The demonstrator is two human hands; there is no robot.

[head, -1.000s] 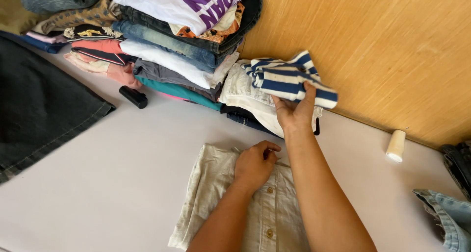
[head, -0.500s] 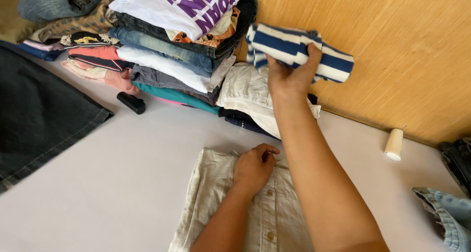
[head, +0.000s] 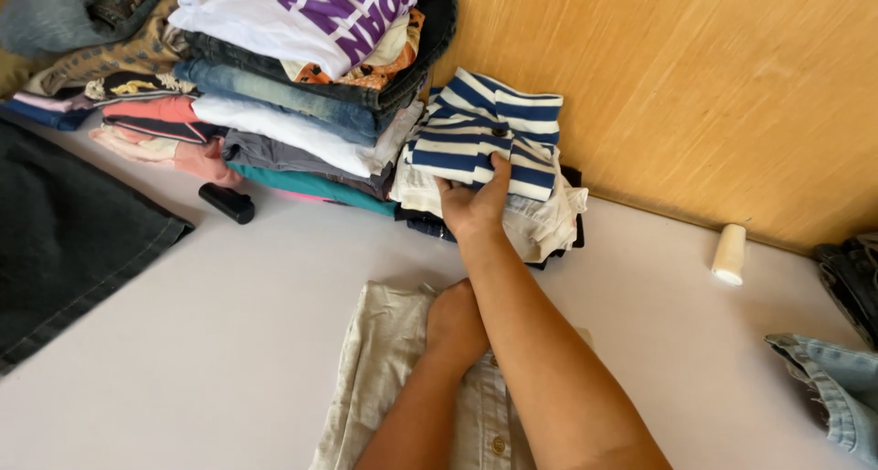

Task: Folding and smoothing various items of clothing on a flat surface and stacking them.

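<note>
My right hand [head: 474,200] grips the near edge of a folded blue-and-white striped garment [head: 489,132], which lies on top of a small pile of cream and dark clothes [head: 549,223] against the wooden wall. My left hand [head: 455,322] rests flat, fingers curled, on a beige buttoned garment [head: 384,379] spread on the white table in front of me. To the left of the striped garment stands a tall stack of folded clothes [head: 302,95], topped by a white shirt with purple lettering.
A small black cylinder [head: 227,202] lies by the foot of the tall stack. Dark denim [head: 64,241] covers the table's left side. A cream roll [head: 729,253] lies near the wall at right, with light-blue denim [head: 828,379] at the right edge.
My right hand carried the striped garment up and left, then lowered it onto the small pile beside the tall stack. My left hand stayed on the beige garment.
</note>
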